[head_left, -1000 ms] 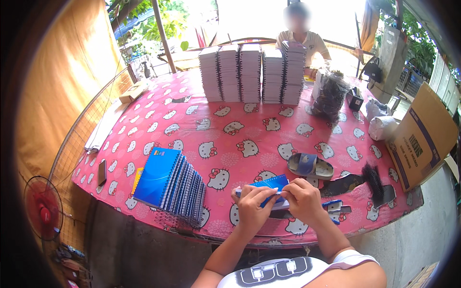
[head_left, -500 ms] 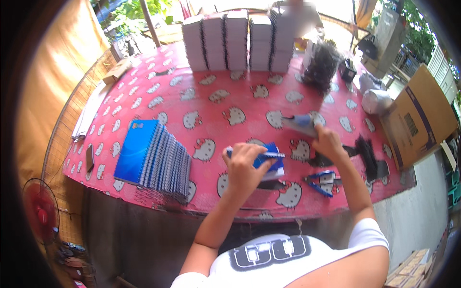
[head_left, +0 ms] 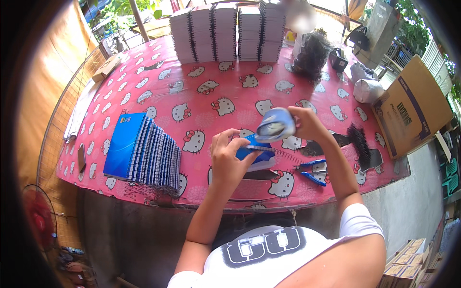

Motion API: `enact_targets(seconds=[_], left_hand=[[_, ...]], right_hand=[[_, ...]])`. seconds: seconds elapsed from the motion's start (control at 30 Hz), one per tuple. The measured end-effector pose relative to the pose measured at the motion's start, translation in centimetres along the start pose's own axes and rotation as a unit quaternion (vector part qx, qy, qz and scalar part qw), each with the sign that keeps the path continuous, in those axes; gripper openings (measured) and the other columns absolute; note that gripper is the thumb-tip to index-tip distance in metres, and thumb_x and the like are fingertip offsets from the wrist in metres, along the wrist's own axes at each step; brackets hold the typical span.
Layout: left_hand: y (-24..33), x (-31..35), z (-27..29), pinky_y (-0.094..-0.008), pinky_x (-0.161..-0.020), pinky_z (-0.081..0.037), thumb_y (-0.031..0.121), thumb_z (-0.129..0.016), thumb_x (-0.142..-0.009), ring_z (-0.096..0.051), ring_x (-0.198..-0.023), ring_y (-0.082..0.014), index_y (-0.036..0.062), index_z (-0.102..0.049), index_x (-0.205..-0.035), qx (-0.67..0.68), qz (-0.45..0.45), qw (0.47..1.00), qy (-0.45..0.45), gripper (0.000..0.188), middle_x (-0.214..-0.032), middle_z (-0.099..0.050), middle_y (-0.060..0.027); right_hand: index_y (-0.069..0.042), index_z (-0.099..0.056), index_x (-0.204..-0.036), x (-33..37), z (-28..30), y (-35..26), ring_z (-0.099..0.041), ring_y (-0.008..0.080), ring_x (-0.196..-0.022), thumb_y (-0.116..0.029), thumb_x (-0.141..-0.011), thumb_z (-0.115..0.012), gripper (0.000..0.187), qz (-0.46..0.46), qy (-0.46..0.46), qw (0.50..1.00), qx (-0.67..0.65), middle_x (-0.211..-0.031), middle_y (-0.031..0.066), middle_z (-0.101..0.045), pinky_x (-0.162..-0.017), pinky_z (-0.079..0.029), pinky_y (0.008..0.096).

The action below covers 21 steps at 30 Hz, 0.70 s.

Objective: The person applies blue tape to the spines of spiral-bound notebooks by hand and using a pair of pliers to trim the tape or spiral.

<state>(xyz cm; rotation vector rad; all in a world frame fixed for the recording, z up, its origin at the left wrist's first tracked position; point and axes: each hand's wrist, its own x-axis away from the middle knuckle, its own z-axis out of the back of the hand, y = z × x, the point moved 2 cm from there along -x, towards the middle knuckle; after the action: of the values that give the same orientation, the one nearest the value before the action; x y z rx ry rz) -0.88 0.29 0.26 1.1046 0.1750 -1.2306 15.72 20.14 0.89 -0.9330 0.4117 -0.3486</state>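
Observation:
My left hand (head_left: pixel 228 152) pinches the top edge of a small blue notebook (head_left: pixel 258 143), fingers above and thumb in front. A thin wire spiral (head_left: pixel 288 156) trails from the notebook's right end over the tablecloth. My right hand (head_left: pixel 306 124) grips a rounded light blue and white object (head_left: pixel 275 126), too blurred to name, just above the notebook's right side. Beneath the notebook lie white pages (head_left: pixel 261 162) and a dark flat strip (head_left: pixel 261 173). Blue-handled pliers (head_left: pixel 313 173) rest near my right forearm.
A tall stack of blue spiral notebooks (head_left: pixel 144 153) stands at the left on the pink patterned tablecloth (head_left: pixel 192 91). Stacks of spiral-bound pages (head_left: pixel 225 36) line the far edge. Black spirals (head_left: pixel 359 144) and a cardboard box (head_left: pixel 413 110) are at the right; a red fan (head_left: pixel 38 216) is at lower left.
My right hand has brought the light blue object leftward, close to the notebook. My left hand still pinches the notebook. The whole view has shifted slightly.

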Motion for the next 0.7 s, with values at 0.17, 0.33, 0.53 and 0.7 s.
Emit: enact_targets(seconds=[0.17,0.33,0.53,0.7], left_hand=[[-0.5,0.0,0.5,-0.0409,-0.083,-0.051,0.017,-0.088,-0.06,-0.058,-0.104,-0.0283,0.0071,-0.07,-0.084,-0.005,0.016,1.0,-0.002,0.032,-0.116,-0.058,-0.0114],[-1.9,0.7,1.1,-0.0291,-0.082,-0.054,0.007,-0.084,-0.067,-0.06,-0.103,-0.0205,0.0056,-0.068,-0.099,0.134,0.124,0.983,0.013,0.037,-0.115,-0.058,-0.0099],[-5.8,2.4,1.0,-0.0222,-0.075,-0.054,-0.003,-0.07,-0.083,-0.064,-0.092,-0.012,0.0001,-0.062,-0.115,0.436,0.22,0.872,0.036,0.034,-0.1,-0.067,-0.0071],[-8.0,2.5,0.3,-0.0217,-0.076,-0.052,-0.003,-0.067,-0.086,-0.063,-0.085,-0.0098,-0.0001,-0.066,-0.113,0.558,0.22,0.799,0.033,0.027,-0.1,-0.069,-0.0092]], right_hand=[[0.0,-0.064,-0.097,-1.1,-1.1,-0.8,-0.06,0.0093,-0.076,0.005,-0.063,-0.072,0.036,0.014,0.03,0.986,0.166,-0.082,0.0053,-0.067,-0.07,-0.05,0.0294],[-0.002,-0.062,-0.094,-2.1,-2.7,-0.5,-0.056,0.0083,-0.068,0.004,-0.065,-0.068,0.03,0.117,-0.002,0.985,-0.127,-0.071,0.0053,-0.06,-0.06,-0.048,0.0297],[-0.003,-0.062,-0.096,-3.6,-3.0,-4.0,-0.063,0.0187,-0.075,0.002,-0.061,-0.067,0.035,0.006,0.004,0.999,0.035,-0.084,0.0122,-0.066,-0.066,-0.049,0.03],[-0.007,-0.063,-0.1,-3.9,-3.5,-4.0,-0.066,0.0231,-0.082,-0.001,-0.063,-0.067,0.038,0.058,0.005,0.98,-0.188,-0.086,0.0104,-0.067,-0.071,-0.051,0.035]])
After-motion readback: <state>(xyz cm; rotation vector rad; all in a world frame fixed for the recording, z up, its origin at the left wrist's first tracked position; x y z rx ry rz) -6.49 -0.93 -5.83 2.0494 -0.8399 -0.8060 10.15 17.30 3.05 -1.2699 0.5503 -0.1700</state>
